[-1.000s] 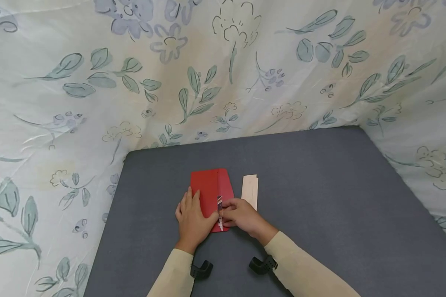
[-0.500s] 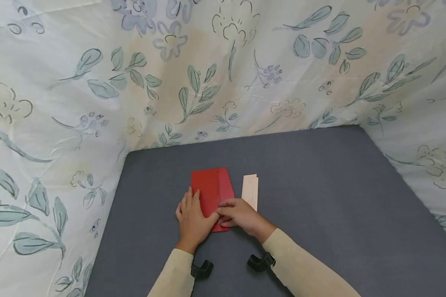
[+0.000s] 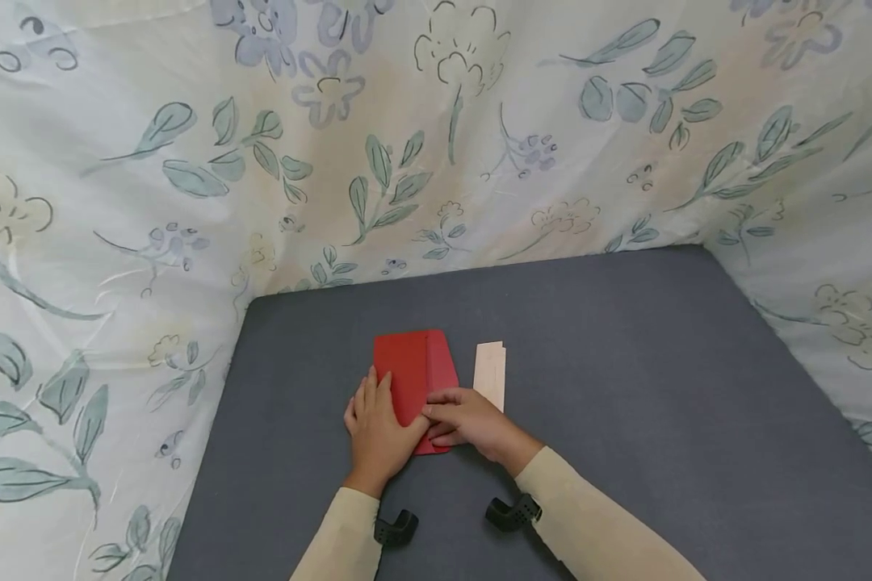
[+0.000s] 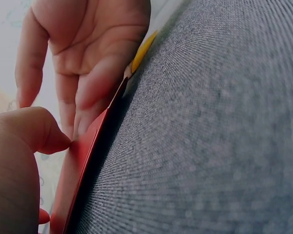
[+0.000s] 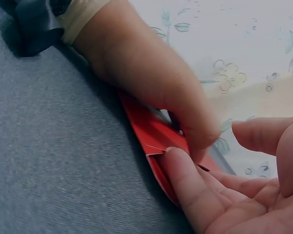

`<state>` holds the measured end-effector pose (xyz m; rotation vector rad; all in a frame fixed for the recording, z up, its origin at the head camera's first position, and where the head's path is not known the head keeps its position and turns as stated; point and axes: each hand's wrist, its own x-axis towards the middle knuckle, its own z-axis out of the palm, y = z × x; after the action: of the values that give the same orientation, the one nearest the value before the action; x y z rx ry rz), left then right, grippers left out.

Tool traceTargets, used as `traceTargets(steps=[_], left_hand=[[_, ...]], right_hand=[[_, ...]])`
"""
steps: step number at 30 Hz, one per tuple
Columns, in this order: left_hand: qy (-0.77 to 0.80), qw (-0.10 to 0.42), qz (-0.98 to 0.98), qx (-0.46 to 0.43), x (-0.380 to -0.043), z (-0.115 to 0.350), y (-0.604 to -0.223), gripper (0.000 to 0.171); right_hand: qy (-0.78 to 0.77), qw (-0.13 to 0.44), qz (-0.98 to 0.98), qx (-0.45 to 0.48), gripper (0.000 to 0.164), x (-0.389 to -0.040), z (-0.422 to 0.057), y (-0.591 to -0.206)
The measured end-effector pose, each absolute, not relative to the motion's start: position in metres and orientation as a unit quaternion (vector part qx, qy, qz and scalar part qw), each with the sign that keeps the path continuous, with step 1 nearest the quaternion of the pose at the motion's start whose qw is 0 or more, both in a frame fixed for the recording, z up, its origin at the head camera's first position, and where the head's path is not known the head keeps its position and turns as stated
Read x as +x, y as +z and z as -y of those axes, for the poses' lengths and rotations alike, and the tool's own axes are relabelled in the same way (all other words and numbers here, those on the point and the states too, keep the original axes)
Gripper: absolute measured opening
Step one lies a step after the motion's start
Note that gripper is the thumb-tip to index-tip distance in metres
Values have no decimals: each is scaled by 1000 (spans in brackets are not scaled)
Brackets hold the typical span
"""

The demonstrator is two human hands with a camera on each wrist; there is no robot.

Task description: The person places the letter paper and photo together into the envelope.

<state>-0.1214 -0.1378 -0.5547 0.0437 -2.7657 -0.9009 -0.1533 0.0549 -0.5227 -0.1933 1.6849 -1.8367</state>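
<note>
A red envelope [image 3: 401, 373] lies on the dark grey surface with its flap [image 3: 442, 365] folded out to the right. On its left part rests my left hand [image 3: 379, 432], fingers extended. Its bent thumb [image 4: 39, 126] presses near the opening in the left wrist view. My right hand [image 3: 478, 424] reaches in from the right, fingertips [image 5: 178, 158] touching the edge of the opening; another finger stands off the paper. Whatever lies inside the envelope is hidden. Beside my right hand, a stack of pale pink paper strips [image 3: 489, 373] is partly covered by that hand.
The dark grey padded surface [image 3: 625, 387] extends to the right of both arms. A flower-printed curtain [image 3: 480, 161] hangs behind it and at both sides. Beyond my right hand, a yellow sliver [image 4: 144, 51] shows in the left wrist view; its kind is unclear.
The narrow dark patterned strip seen at the envelope's opening one second ago is out of sight. My right hand moved slightly left over the opening; my left hand stayed on the envelope.
</note>
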Motion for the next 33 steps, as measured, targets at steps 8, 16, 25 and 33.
traceTargets(steps=[8, 16, 25, 33], left_hand=[[-311, 107, 944, 18, -119, 138, -558, 90], [-306, 116, 945, 16, -118, 140, -564, 90], [-305, 130, 943, 16, -117, 141, -571, 90], [-308, 144, 940, 13, -117, 140, -576, 92]], right_hand=[[-688, 309, -650, -92, 54, -151, -70, -522], [-681, 283, -668, -100, 54, -145, -79, -522], [-689, 236, -675, -114, 58, -142, -89, -517], [-687, 204, -689, -109, 55, -142, -100, -517]])
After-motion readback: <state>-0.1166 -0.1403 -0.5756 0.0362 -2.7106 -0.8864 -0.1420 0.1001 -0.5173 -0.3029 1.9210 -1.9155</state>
